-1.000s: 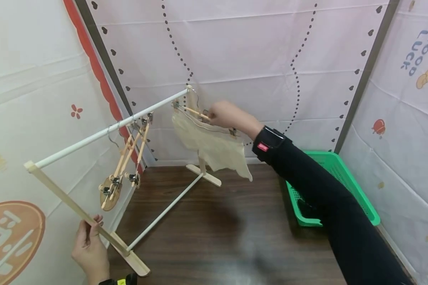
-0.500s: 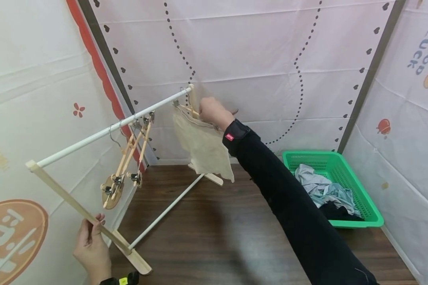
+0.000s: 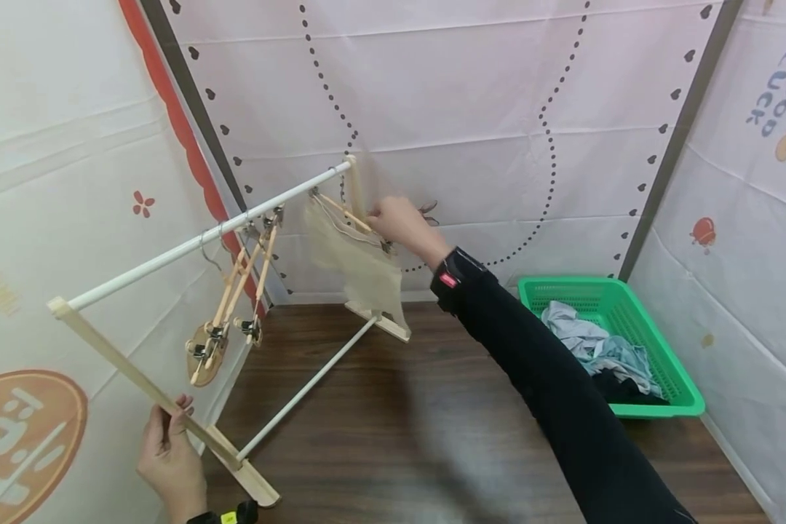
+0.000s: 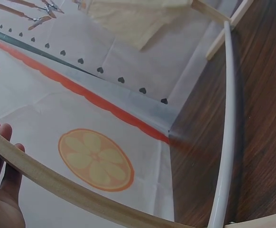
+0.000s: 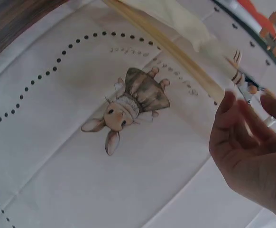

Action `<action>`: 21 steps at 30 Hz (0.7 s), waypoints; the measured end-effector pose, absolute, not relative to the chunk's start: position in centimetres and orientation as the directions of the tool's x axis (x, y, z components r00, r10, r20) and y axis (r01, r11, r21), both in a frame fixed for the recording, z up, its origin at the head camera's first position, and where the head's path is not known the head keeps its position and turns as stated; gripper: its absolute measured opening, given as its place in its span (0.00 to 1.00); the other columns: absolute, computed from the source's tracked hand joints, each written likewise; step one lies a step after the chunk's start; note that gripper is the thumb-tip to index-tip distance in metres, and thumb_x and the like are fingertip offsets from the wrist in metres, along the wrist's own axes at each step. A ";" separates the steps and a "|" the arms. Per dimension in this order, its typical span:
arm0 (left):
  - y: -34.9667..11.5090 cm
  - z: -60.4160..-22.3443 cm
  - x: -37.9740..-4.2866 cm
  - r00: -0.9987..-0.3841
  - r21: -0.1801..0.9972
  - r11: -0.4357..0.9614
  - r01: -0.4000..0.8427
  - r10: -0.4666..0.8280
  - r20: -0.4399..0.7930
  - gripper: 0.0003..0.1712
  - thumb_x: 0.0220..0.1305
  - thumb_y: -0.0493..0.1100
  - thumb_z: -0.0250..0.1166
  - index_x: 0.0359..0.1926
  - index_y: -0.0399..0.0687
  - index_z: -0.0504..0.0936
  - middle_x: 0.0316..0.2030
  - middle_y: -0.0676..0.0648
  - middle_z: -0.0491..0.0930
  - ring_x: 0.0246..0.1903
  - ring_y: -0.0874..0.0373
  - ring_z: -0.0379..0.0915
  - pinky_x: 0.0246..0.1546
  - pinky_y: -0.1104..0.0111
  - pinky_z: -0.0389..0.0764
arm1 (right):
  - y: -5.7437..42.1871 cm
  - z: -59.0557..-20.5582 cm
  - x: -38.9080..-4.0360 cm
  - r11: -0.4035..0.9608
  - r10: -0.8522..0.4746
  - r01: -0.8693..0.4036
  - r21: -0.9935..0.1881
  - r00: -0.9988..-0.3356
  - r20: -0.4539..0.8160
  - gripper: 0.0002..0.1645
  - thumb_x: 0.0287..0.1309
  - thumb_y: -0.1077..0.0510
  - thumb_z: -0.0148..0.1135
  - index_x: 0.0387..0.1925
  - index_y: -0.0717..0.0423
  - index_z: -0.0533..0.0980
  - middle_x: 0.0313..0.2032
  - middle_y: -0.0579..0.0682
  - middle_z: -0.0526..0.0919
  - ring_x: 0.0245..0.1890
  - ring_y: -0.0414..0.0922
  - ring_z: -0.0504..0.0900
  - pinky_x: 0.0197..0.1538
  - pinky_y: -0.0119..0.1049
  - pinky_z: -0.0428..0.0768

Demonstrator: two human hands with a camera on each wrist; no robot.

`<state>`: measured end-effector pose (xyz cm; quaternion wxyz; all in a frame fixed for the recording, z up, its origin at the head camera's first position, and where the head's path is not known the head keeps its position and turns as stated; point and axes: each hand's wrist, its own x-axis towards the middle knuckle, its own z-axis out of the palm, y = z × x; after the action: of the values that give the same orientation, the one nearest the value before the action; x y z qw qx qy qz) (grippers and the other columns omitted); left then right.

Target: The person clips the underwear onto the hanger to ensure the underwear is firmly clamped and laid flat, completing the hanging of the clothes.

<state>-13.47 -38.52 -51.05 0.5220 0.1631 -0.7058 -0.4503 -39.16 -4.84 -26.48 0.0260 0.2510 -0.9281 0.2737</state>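
My left hand [image 3: 173,455] grips the near upright post [image 3: 121,362] of a small wooden drying rack, its fingers behind the post in the left wrist view. From the far end of the rack's white top bar [image 3: 203,238] hangs a wooden clip hanger [image 3: 343,209]. A beige garment [image 3: 360,266] is clipped to it, slightly blurred. My right hand [image 3: 402,220] is close to the hanger's right end; in the right wrist view a gap shows between thumb and fingers, with a metal clip [image 5: 246,88] behind them. Several bare clip hangers [image 3: 262,271] hang nearer on the bar.
A green basket [image 3: 664,342] at the right holds crumpled grey-blue clothes [image 3: 596,342] and a black one. Printed cloth walls surround the dark wooden tabletop [image 3: 340,451]. A white lower bar [image 3: 308,389] joins the rack's feet.
My right hand carried the hanger with the garment leftward to the top bar, then moved off it slightly. The garment swung left. My left hand stays on the post.
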 end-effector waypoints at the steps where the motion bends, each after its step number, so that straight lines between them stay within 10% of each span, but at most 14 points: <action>1: -38.4 -51.1 -13.4 -0.401 0.806 0.542 0.239 -0.701 0.590 0.17 0.71 0.37 0.62 0.58 0.38 0.83 0.49 0.45 0.87 0.44 0.67 0.83 0.50 0.80 0.80 | -4.2 -27.2 -38.5 0.712 -0.444 -0.482 -0.510 -0.872 0.204 0.19 0.77 0.53 0.52 0.54 0.61 0.81 0.43 0.56 0.85 0.38 0.48 0.82 0.42 0.37 0.82; 7: -38.4 -51.2 -13.6 -0.403 0.809 0.536 0.244 -0.703 0.587 0.18 0.72 0.38 0.61 0.60 0.39 0.82 0.49 0.47 0.87 0.45 0.67 0.83 0.51 0.79 0.80 | 1.0 -33.1 -34.4 0.646 -0.383 -0.458 -0.610 -0.887 0.259 0.22 0.77 0.53 0.52 0.63 0.61 0.75 0.57 0.58 0.83 0.52 0.50 0.83 0.55 0.42 0.83; 21: -37.3 -51.1 -13.8 -0.360 0.824 0.520 0.225 -0.741 0.567 0.18 0.72 0.39 0.63 0.60 0.38 0.82 0.53 0.43 0.85 0.54 0.62 0.80 0.58 0.73 0.78 | 12.6 -49.6 -22.4 0.737 -0.139 -0.208 -0.643 -0.978 0.156 0.14 0.68 0.63 0.61 0.53 0.61 0.82 0.50 0.57 0.85 0.51 0.54 0.83 0.51 0.50 0.84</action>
<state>-13.76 -37.32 -51.15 0.5339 0.1872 -0.6893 -0.4525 -22.38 12.64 -49.56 0.0489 0.0933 -0.9306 0.3505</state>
